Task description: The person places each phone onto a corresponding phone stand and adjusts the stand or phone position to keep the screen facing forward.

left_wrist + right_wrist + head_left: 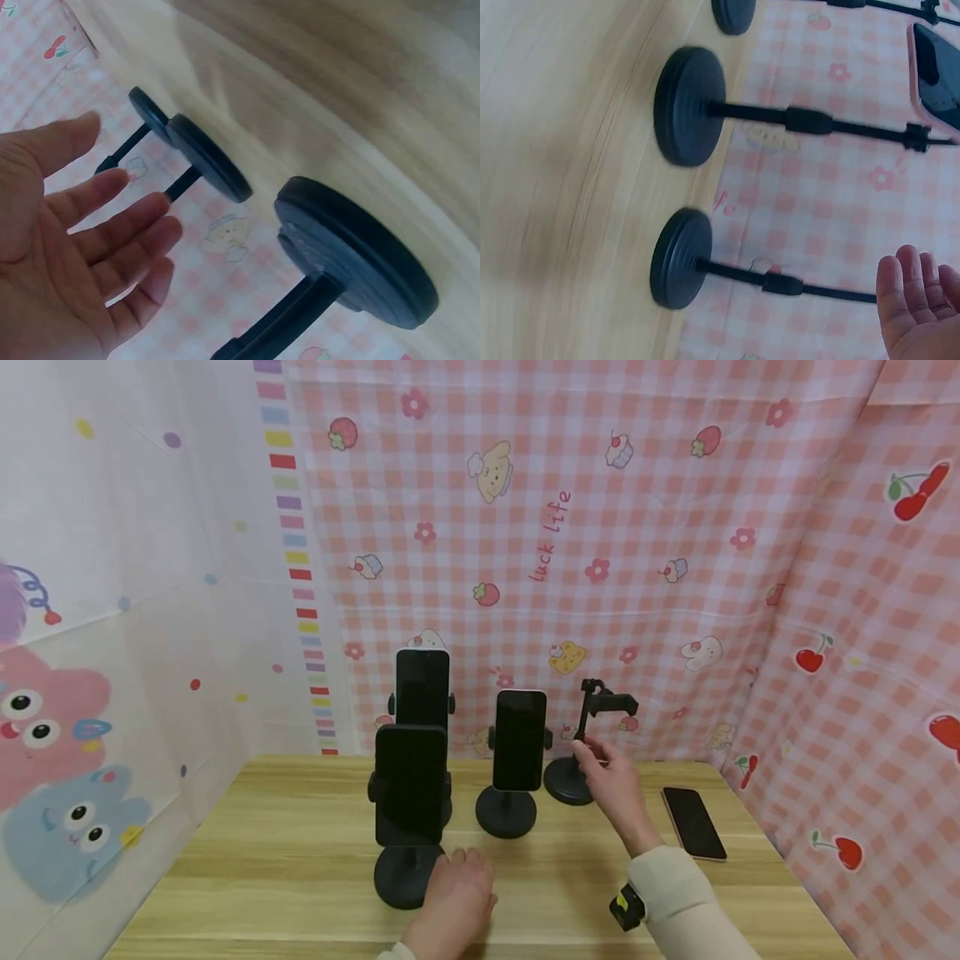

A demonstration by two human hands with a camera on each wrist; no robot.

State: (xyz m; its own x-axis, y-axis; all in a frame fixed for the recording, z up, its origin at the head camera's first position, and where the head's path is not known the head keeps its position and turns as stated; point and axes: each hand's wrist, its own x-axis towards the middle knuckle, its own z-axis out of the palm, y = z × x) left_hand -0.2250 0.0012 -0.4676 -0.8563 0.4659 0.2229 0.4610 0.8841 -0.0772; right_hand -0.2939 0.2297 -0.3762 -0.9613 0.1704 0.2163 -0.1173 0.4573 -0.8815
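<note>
At the right of the row stands a black phone holder (570, 781) with a round base, thin pole and bare clamp arm (611, 702). My right hand (617, 789) is beside its pole, fingertips overlapping the pole in the head view. In the right wrist view the fingers (909, 281) of that hand look nearly straight at the pole's upper end. My left hand (459, 893) hovers by the round base of the front-left holder (401, 881), which carries a dark phone (410, 785). The left wrist view shows its fingers (127, 232) loosely spread, holding nothing.
A second phone (422, 685) stands in a holder behind the front-left one. The middle holder (506, 814) carries a white-edged phone (520, 739). Another phone (695, 823) lies flat on the wooden table (277, 860) at the right. Patterned cloth (645, 493) hangs behind and at both sides.
</note>
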